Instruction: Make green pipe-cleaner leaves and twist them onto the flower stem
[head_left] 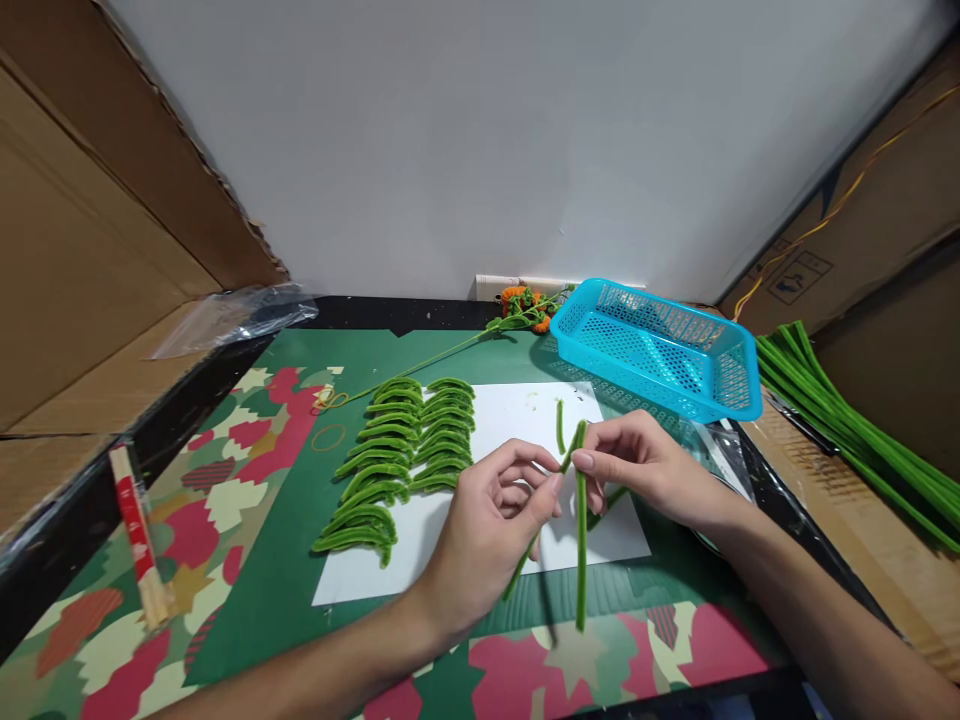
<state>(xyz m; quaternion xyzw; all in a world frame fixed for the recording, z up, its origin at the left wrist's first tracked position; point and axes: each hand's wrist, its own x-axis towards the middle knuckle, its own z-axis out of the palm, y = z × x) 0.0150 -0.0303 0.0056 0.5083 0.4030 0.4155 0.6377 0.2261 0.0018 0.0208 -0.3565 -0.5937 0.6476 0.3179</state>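
A fuzzy green pipe cleaner (pixel 581 540), bent sharply near its top, is held up over a white sheet of paper (pixel 517 420). My left hand (pixel 499 520) pinches its slanting part between thumb and fingertips. At the bend, my right hand (pixel 637 465) grips it with thumb and index finger, while one long end hangs straight down. Left of my hands, several folded green pipe cleaner pieces (pixel 386 440) lie stacked in two columns, partly on the paper. Beyond my fingers lies a short green piece (pixel 560 427). Another green piece (pixel 609 505) shows partly beneath my right hand.
A blue perforated basket (pixel 652 345) stands at the back right. Further right lie a bundle of long green pipe cleaners (pixel 855 430) and scissors (pixel 802 420). An orange-flowered stem (pixel 517 315) lies at the back. Wooden sticks in a red wrapper (pixel 139 535) rest at left.
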